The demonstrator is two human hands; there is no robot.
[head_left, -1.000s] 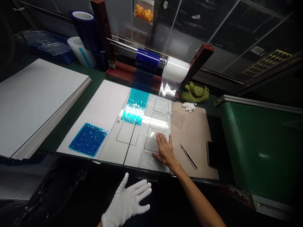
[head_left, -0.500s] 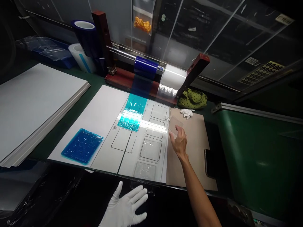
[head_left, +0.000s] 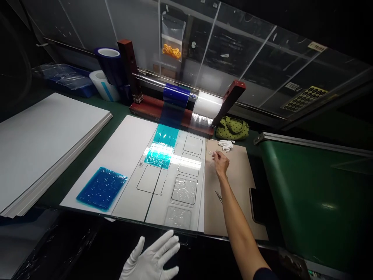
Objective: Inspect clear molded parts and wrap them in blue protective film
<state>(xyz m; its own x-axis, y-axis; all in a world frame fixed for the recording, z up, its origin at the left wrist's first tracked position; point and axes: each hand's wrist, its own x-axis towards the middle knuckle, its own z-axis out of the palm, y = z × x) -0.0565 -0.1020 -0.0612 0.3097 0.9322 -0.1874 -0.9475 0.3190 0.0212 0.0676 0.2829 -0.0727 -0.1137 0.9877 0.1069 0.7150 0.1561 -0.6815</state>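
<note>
the clear plate that lay flat on the brown board (head_left: pixel 240 167) half a second ago is too faint to make out now. the right hand (head_left: pixel 222 162) is at that same spot, with its fingers curled in close. half a second ago its thumb and finger stood apart. i can't tell if they pinch the plate or nothing.

one second ago this hand lay flat over the near plate (head_left: pixel 184 189). now that plate is left alone, in a drawn square on the lined board (head_left: pixel 132 208), to the left of the right arm and nearer than the hand. an end plate (head_left: pixel 178 217) lies just nearer still, past the left hand.

the left hand (head_left: pixel 153 258) is in a white glove, turned up and spread wide, holding nothing, much as before.

the tip of a pointed tool (head_left: pixel 218 197) peeks out beside the right arm. one second ago all of it showed. a phone (head_left: pixel 258 206) is to the right of that arm. a white cloth (head_left: pixel 226 146) is just past the right hand, with a green pouch (head_left: pixel 232 128) behind it. far left of the right hand, and past the left one, lies a blue pad (head_left: pixel 101 188).
</note>
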